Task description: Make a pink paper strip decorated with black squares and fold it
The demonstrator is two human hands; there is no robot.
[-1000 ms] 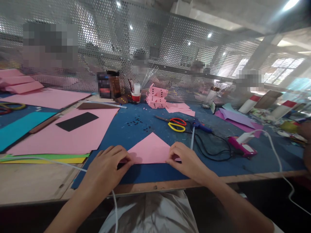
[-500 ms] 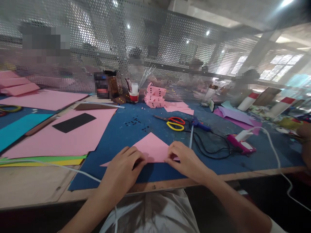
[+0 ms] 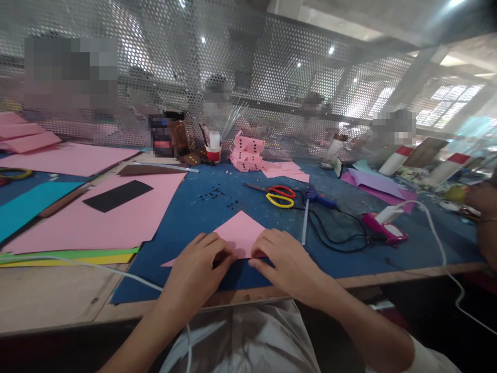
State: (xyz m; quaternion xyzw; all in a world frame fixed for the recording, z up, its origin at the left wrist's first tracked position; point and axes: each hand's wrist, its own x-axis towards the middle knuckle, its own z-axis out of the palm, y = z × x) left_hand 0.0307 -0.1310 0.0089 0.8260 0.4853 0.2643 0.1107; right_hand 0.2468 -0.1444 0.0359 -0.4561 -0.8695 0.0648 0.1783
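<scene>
A sheet of pink paper (image 3: pixel 241 228), folded to a triangle with its peak pointing away from me, lies on the blue table mat (image 3: pixel 182 217). My left hand (image 3: pixel 200 264) is closed on its near folded edge, fingers curled on top and thumb at the crease. Out beyond that wrist pokes the paper's left tip. Close by on the right, my right hand (image 3: pixel 287 261) pinches the same edge between thumb and fingers. The paper's right corner is hidden under this hand.
Scissors (image 3: pixel 280 197) with red and yellow handles and a blue glue gun (image 3: pixel 320 199) with its cord lie beyond my hands. Pink sheets and a black strip (image 3: pixel 118 196) are at left. A magenta power strip (image 3: pixel 385 229) sits right. A perforated metal screen (image 3: pixel 272 77) stands behind.
My right hand has slid left along the near edge of the pink paper, closer to my left hand. My left hand stays almost in place.
</scene>
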